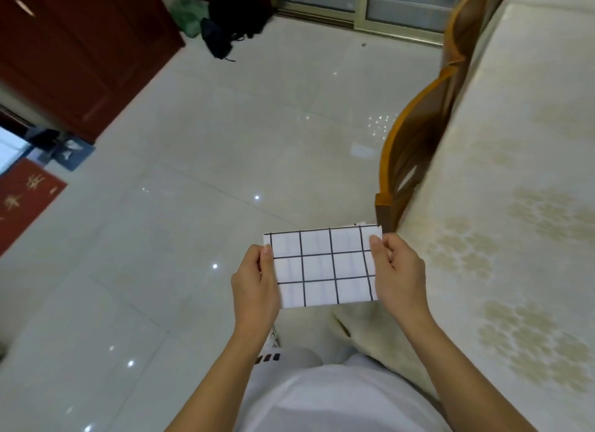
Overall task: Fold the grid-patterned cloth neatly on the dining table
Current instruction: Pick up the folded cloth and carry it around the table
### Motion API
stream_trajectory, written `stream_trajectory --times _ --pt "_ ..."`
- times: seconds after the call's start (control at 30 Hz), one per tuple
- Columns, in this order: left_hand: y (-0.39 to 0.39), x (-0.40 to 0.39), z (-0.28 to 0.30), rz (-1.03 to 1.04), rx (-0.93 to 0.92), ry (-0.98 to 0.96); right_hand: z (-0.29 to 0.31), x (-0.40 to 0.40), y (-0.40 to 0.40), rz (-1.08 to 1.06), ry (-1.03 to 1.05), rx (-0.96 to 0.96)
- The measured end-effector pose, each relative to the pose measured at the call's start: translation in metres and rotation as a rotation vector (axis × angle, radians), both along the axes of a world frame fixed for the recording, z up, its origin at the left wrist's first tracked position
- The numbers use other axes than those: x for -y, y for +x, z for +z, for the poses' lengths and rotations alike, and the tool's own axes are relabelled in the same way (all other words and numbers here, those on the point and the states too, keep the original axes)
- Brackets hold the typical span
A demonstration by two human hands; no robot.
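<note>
Above glossy tiled floor (193, 206), beside the cloth-covered surface (515, 206) at right: folded grid-patterned cloth (322, 265) pinched between left hand (256, 283) and right hand (399, 270), lower centre.

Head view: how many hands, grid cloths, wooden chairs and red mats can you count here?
Bare hands: 2, left hand and right hand
White folded cloth with black grid lines: 1
Orange-brown wooden chair: 1
Red floor mat with gold characters: 1
Total: 5
</note>
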State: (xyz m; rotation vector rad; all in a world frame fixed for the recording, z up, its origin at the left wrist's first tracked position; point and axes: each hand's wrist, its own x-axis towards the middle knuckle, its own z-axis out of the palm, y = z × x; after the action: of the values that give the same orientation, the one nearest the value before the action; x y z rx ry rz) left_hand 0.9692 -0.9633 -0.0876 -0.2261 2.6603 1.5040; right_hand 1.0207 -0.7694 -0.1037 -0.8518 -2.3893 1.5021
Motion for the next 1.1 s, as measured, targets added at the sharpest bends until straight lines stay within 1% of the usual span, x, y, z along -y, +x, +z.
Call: stream_trajectory --times 0.17,0.27,0.47,0.6,0.83,0.97,1.1 --pt "-0.04 0.061 0.003 0.014 -0.02 0.004 0.005 0.061 -0.044 0.011 -0.021 -0.022" --pt "-0.07 0.097 0.006 0.003 -0.033 -0.013 0.006 0.099 -0.07 -0.001 0.012 -0.017" --pt "-0.131 0.161 0.005 -0.055 -0.026 0.022 0.003 0.163 -0.121 -0.04 0.032 0.0" --pt "-0.165 0.19 0.005 -0.1 -0.017 0.037 0.011 0.195 -0.145 -0.064 0.039 -0.008" --pt "-0.205 0.197 0.0 -0.15 0.003 0.046 0.009 0.203 -0.175 -0.108 0.027 0.014" --pt "-0.232 0.18 -0.002 -0.188 0.035 0.031 0.007 0.192 -0.194 -0.151 0.021 0.037" --pt "-0.268 0.153 -0.003 -0.219 0.027 0.03 0.008 0.169 -0.225 -0.181 0.015 0.037"
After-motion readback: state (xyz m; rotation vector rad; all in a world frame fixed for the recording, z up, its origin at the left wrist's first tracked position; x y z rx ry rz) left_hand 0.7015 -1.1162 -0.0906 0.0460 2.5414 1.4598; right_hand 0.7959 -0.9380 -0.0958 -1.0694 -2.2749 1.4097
